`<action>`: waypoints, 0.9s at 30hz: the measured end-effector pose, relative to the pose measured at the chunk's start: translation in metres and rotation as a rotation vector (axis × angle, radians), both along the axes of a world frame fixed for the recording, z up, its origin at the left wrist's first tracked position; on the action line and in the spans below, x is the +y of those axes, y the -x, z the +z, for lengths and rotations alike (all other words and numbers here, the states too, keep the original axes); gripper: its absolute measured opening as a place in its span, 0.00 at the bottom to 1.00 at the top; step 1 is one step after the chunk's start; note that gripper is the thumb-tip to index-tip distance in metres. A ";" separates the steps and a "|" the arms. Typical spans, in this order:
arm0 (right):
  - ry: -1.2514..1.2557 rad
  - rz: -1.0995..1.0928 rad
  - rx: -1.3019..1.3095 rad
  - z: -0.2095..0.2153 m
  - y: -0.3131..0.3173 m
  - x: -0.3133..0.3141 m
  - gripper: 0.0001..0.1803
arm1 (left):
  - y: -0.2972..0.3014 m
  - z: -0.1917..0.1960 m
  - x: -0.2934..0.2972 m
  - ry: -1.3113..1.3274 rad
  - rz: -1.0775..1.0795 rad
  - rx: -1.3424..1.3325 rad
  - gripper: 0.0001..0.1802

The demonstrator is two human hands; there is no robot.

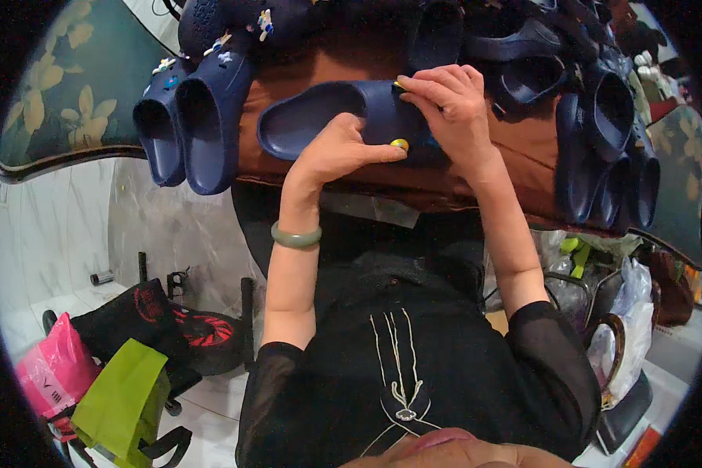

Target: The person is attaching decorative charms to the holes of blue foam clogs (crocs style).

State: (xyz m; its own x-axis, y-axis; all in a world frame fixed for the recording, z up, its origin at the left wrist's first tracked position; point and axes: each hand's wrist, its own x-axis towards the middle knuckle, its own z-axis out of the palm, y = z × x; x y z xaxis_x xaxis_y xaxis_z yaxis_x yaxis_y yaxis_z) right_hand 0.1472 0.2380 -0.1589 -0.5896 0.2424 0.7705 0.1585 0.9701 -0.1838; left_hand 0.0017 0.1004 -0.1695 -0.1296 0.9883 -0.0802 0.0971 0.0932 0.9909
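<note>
A dark blue clog (296,117) lies sideways before me on a brown cloth (351,186), its open heel pointing left. My left hand (329,154) grips it, fingers curled into the opening and thumb along the near side of the upper. At the thumb's tip sits a round yellow shoe charm (400,145). My right hand (454,108) is closed over the far side of the upper, thumb and forefinger pinching a small black-and-yellow shoe charm (398,85). Part of the clog's toe is hidden by the right hand.
Left of the clog stand two matching clogs (205,129) with charms on top. More blue clogs (593,132) crowd the right and far sides. Below the table are a green bag (125,398), a pink bag (57,366) and a clear plastic bag (630,327).
</note>
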 end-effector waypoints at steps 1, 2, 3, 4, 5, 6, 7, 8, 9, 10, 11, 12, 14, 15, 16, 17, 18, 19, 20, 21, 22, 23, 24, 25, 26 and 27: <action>0.000 0.010 -0.007 0.002 0.002 0.000 0.12 | -0.001 0.001 -0.001 -0.011 -0.019 -0.059 0.18; -0.020 0.009 -0.052 0.005 0.002 -0.001 0.11 | 0.000 0.000 -0.001 -0.011 -0.009 -0.066 0.18; -0.041 0.008 -0.096 0.007 0.002 -0.001 0.11 | 0.002 -0.002 0.000 -0.004 -0.015 0.011 0.17; -0.041 0.015 -0.102 0.010 0.001 -0.002 0.11 | 0.005 -0.004 0.002 0.003 -0.023 0.088 0.17; -0.087 0.019 -0.152 0.013 0.001 -0.002 0.11 | 0.008 -0.010 0.003 0.004 -0.018 0.082 0.17; -0.133 0.023 -0.201 0.014 0.001 -0.002 0.12 | 0.011 -0.020 0.005 -0.051 -0.020 0.103 0.17; -0.131 0.022 -0.207 0.014 0.001 0.000 0.12 | 0.009 -0.017 0.007 -0.107 -0.030 0.123 0.17; -0.114 0.033 -0.233 0.013 0.001 0.003 0.12 | 0.009 -0.014 0.008 -0.106 -0.032 0.117 0.17; -0.097 0.044 -0.258 0.012 0.000 0.006 0.13 | 0.010 -0.010 0.008 -0.101 -0.032 0.180 0.18; -0.095 0.047 -0.261 0.011 0.002 0.006 0.13 | 0.010 -0.004 0.006 -0.095 -0.026 0.246 0.19; -0.096 0.047 -0.265 0.009 0.005 0.006 0.13 | 0.012 -0.009 0.007 -0.092 -0.024 0.243 0.19; -0.097 0.048 -0.269 0.007 0.007 0.004 0.13 | 0.015 -0.018 0.009 -0.093 -0.035 0.282 0.20; -0.135 0.024 -0.289 0.006 0.007 -0.001 0.13 | 0.016 -0.019 0.012 -0.092 -0.046 0.321 0.21; -0.173 0.000 -0.307 0.005 0.007 -0.004 0.14 | 0.016 -0.019 0.012 -0.098 -0.052 0.286 0.22; -0.171 0.000 -0.309 0.005 0.005 -0.007 0.14 | 0.015 -0.017 0.013 -0.104 -0.060 0.249 0.22; -0.175 -0.023 -0.337 0.004 0.003 -0.009 0.14 | 0.014 -0.016 0.016 -0.102 -0.061 0.247 0.22; -0.178 -0.046 -0.365 0.003 0.002 -0.010 0.14 | 0.013 -0.015 0.019 -0.153 -0.056 0.170 0.22; -0.174 -0.047 -0.368 0.002 0.002 -0.008 0.14 | 0.011 -0.016 0.021 -0.204 -0.054 0.092 0.21; -0.151 -0.027 -0.382 0.001 0.003 -0.005 0.15 | 0.012 -0.018 0.022 -0.200 -0.056 0.090 0.21; -0.127 -0.007 -0.397 0.001 0.004 -0.003 0.15 | 0.015 -0.021 0.022 -0.165 -0.053 0.145 0.20; -0.124 -0.010 -0.399 0.001 0.005 -0.003 0.15 | 0.017 -0.021 0.021 -0.131 -0.051 0.201 0.19; -0.110 -0.007 -0.416 0.003 0.007 -0.003 0.15 | 0.018 -0.020 0.022 -0.112 -0.084 0.187 0.17; -0.097 -0.004 -0.432 0.003 0.007 -0.004 0.15 | 0.017 -0.020 0.021 -0.110 -0.087 0.186 0.17; -0.095 -0.003 -0.430 0.003 0.006 -0.002 0.15 | 0.016 -0.012 0.019 -0.091 -0.093 0.152 0.17; -0.121 -0.002 -0.453 0.002 0.005 0.000 0.15 | 0.015 -0.009 0.018 -0.072 -0.098 0.118 0.17; -0.148 0.000 -0.476 0.001 0.003 0.003 0.15 | 0.014 -0.009 0.018 -0.071 -0.097 0.121 0.17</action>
State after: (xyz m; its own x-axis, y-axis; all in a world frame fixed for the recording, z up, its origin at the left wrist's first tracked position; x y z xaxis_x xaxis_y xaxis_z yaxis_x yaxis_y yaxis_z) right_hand 0.1443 0.2407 -0.1579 -0.8842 0.1507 0.4422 0.1912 0.9803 0.0484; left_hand -0.0120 0.1189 -0.1790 -0.0380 0.9993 0.0009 0.2211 0.0075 0.9752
